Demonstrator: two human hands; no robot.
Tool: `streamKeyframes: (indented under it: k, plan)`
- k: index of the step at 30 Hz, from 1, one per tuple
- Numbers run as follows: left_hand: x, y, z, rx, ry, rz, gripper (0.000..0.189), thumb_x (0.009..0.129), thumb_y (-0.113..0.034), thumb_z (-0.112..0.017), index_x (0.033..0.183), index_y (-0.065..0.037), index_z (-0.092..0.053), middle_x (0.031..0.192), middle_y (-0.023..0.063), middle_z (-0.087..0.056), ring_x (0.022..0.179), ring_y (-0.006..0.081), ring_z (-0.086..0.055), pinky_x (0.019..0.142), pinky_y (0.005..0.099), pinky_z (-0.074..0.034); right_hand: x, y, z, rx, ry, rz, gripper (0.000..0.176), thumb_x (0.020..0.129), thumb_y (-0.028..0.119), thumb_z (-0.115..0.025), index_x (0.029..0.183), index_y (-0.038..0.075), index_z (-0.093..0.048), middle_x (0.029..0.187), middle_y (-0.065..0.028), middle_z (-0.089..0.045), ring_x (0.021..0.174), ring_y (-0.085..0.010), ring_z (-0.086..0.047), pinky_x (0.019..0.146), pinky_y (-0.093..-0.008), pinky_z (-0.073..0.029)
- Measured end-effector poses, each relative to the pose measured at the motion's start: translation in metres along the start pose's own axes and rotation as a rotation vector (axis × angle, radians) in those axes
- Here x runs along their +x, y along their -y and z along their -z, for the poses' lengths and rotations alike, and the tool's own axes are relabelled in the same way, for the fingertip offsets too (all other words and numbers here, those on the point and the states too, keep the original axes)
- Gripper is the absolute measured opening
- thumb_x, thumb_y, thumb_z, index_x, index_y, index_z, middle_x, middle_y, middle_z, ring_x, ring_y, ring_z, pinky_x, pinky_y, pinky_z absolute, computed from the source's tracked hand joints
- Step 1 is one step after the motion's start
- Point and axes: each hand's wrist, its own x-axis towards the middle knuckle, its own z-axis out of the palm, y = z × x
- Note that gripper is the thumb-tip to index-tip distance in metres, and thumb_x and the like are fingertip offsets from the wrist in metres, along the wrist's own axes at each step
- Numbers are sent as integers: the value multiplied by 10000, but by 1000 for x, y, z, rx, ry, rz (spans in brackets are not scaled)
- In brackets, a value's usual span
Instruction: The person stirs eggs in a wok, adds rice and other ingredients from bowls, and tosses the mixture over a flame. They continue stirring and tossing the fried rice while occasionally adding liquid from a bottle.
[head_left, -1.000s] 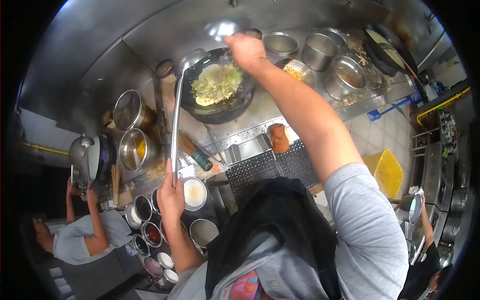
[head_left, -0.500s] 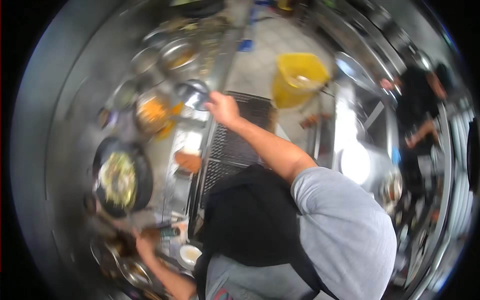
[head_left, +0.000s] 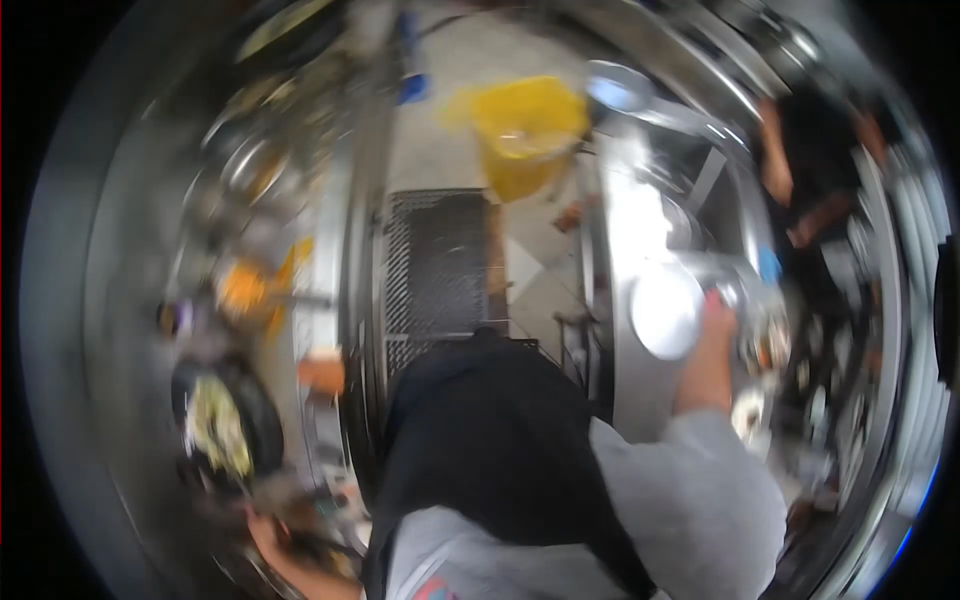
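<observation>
Low on the left, my left hand [head_left: 268,533] is closed by the handle end of a black pan [head_left: 225,425]; blur hides exactly what it grips. Pale green and yellow food [head_left: 218,425] lies in that pan. My right hand [head_left: 718,314] reaches over the steel counter on the right, at the right edge of a round white plate [head_left: 667,311]. A small shiny metal bowl [head_left: 731,293] is beside its fingers, and motion smears the fingers too much to tell their grip.
A yellow bin [head_left: 527,135] stands on the floor beyond a black mat [head_left: 436,262]. On the left counter are a bowl of orange food [head_left: 243,287] and a metal bowl [head_left: 254,167]. Another person in black [head_left: 815,150] is at the upper right.
My right hand has swung from the left counter, where it held a metal bowl, across to the right counter beside the plate. The view has turned; my left hand stays by the pan.
</observation>
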Motion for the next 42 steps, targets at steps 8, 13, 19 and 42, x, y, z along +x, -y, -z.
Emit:
streamKeyframes:
  k: [8,13,19,42]
  plan:
    - [-83,-29,-46,399,-577,-182,635,923,-123,-578,1520,-59,-373,1068,133,-700,931,220,-653,845,337,-505,-286,-174,-264,-518,525,24,419,997,307,-506,1219,-49,-496,1052,-147,-608,914,-270,-608,807,-389,-519]
    - [-4,-15,-86,429,-658,-120,684,928,-173,-512,1568,-177,-270,1140,263,-666,976,376,-667,883,430,-508,-545,-366,-303,-893,1226,29,302,998,263,-532,1239,80,-521,1052,-122,-639,826,-222,-626,723,-363,-553]
    - [-59,-84,-46,468,-220,173,693,881,-77,-439,1550,-222,-333,1085,280,-676,916,417,-687,836,472,-525,-836,-509,-141,-1006,2248,-290,249,984,247,-600,1146,58,-583,995,-73,-649,858,-179,-654,709,-320,-554]
    - [-240,-72,15,264,-208,85,635,921,-133,-619,1511,-223,-402,1111,237,-681,1084,418,-629,939,417,-494,-950,-533,-7,-570,3094,975,186,843,256,-714,794,77,-698,824,-114,-662,859,-320,-615,820,-468,-469]
